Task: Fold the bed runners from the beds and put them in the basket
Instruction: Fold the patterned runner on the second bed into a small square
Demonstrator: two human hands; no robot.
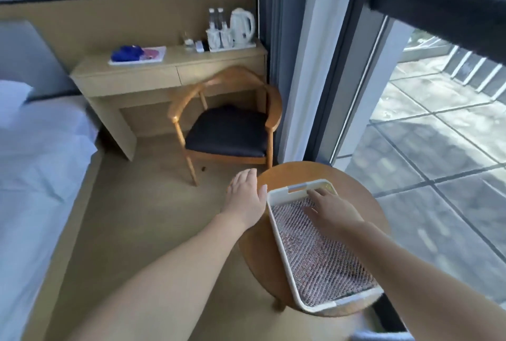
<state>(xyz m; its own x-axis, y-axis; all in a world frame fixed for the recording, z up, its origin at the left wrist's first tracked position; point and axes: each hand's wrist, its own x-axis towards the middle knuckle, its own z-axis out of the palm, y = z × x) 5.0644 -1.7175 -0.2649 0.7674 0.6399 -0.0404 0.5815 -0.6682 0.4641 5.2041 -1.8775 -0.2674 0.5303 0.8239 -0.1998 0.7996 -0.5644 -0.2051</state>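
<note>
While the bed (41,162), well to the left of both grips, shows only white linen in the part in view, the left grip (245,195) hovers wide and flat. It holds nothing and sits just left of the basket's far corner, over the rim of the round surface (254,258). To its right the white basket (276,228) sits on that surface, with the folded woven bed runner (315,253) lying inside and filling it. The right grip (332,210) lies on the runner's far end, fingers straight and spread, pressing rather than grasping.

The basket's near end reaches the surface's rim and may overhang it, so a hard push under the right grip could tip it or slide it toward the person. With the left grip off the basket wall, nothing steadies it. The top fold could also spring up once the pressure lifts.
</note>
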